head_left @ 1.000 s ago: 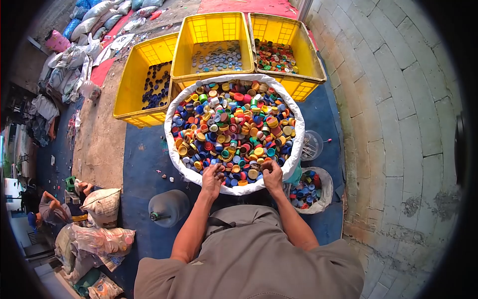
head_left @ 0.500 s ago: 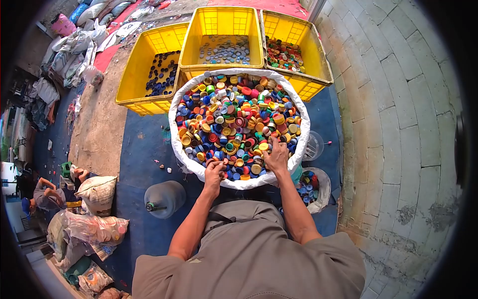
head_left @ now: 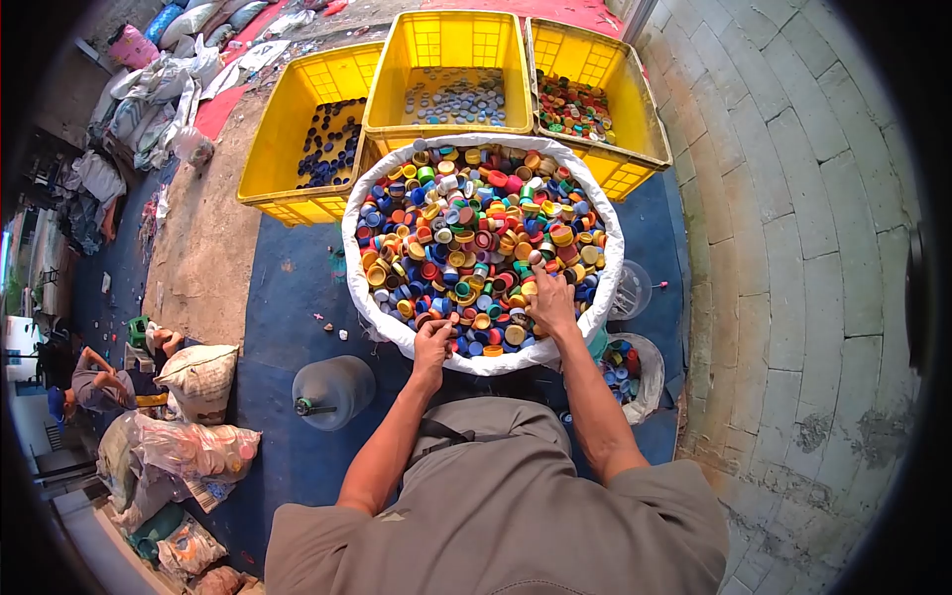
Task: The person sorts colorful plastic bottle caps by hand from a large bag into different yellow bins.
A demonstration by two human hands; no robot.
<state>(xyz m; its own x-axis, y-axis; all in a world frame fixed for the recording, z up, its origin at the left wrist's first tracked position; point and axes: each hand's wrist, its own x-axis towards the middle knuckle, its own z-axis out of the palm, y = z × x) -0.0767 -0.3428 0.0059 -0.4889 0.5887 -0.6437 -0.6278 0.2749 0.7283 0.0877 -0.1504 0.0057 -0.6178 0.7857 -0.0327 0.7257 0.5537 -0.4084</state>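
While we lean over a wide, round, white sack with a thick rolled rim, its heap of small multicoloured plastic caps lies in front of us, and we place everything by this big sack. Far to its left, a person in a grey top and blue cap sits near a stuffed, cream-coloured woven sack and a bulging, clear plastic bag. Nearer its left side, a large, cloudy, clear plastic bottle rests on the dark blue floor sheet.

Just beyond its far left rim we see a yellow rectangular plastic crate with dark blue caps spread over its bottom. Our left hand is over the near rim, thumb and fingers drawn together at the caps; we cannot tell whether they grip one. Directly behind the big sack, a second yellow crate holds pale bluish caps. Our right hand reaches deeper into the heap, fingers bent; whether it grasps a cap, we cannot tell. Beyond the far right rim, a third yellow crate contains mostly red and green caps.

Just beside its right side are a round, clear plastic tub and a smaller white sack of mixed caps. Farther right rises a grey block wall.
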